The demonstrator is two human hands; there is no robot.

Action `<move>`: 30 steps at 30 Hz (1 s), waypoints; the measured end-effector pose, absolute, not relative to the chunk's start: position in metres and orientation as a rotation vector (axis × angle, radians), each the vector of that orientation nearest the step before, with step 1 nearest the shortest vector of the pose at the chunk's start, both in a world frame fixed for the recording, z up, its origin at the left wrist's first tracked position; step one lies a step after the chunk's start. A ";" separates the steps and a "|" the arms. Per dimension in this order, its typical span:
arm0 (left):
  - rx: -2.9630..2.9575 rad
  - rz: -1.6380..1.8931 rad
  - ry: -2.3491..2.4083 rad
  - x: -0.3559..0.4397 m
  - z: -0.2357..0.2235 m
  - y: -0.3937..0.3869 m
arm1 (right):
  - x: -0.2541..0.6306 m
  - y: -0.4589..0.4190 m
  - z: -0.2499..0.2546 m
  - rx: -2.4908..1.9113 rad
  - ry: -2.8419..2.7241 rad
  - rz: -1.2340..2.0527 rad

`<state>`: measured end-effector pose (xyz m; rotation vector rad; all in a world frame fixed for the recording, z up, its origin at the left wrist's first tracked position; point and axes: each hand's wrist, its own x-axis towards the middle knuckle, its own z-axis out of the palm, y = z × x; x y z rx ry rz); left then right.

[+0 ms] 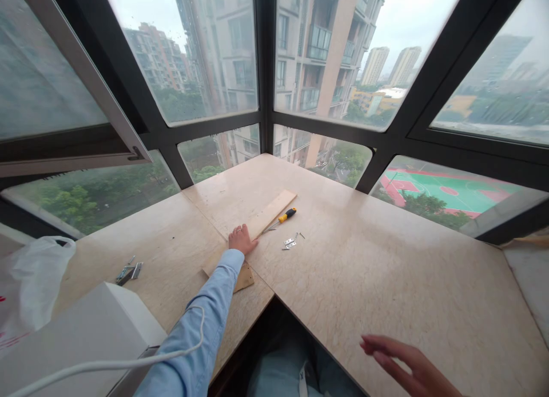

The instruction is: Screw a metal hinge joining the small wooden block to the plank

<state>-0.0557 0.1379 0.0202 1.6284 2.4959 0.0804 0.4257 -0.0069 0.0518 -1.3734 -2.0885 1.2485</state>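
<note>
The wooden board (274,211) is pale, flat and long, with a few small dark marks. It lies under the left hand (242,239) and reaches away beyond it. A second part of wood (244,278) shows below the left forearm; I cannot tell if it is separate. The left hand lies on the wood, but I cannot tell if its fingers grip. The right hand (407,360), blurred and well apart, has a gap between thumb and fingers.

Just right of the left hand is one screwdriver (288,215), yellow and black. Nearer are two small metal plates (290,243) with a few screws (302,235). Left of this hand are some metal pieces (136,270), too small to count, one white box (107,322) and one plastic bag (43,277). One white cable (128,362) crosses the left sleeve.

The counter (364,259) is beige, with stone-like pattern. Dark-framed windows (266,71) meet in a corner beyond the hands.
</note>
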 end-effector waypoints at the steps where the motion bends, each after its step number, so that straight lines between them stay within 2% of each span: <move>1: 1.631 0.095 2.496 -0.056 0.018 0.136 | 0.411 0.012 0.052 -1.333 -2.075 1.230; 6: 1.630 0.138 2.515 -0.059 0.019 0.128 | 0.349 0.085 0.036 -1.166 -2.050 1.149; 13: 1.674 0.121 2.522 -0.059 0.022 0.141 | 0.305 0.130 0.001 -1.103 -2.161 0.987; 18: 1.701 0.128 2.481 -0.060 0.023 0.152 | 0.278 0.150 -0.015 -1.094 -2.269 0.737; 26: 1.804 0.263 2.441 -0.070 0.021 0.150 | 0.256 0.152 -0.048 -1.120 -2.297 0.588; 30: 1.799 0.366 2.441 -0.071 0.016 0.149 | 0.254 0.142 -0.057 -1.077 -2.347 0.354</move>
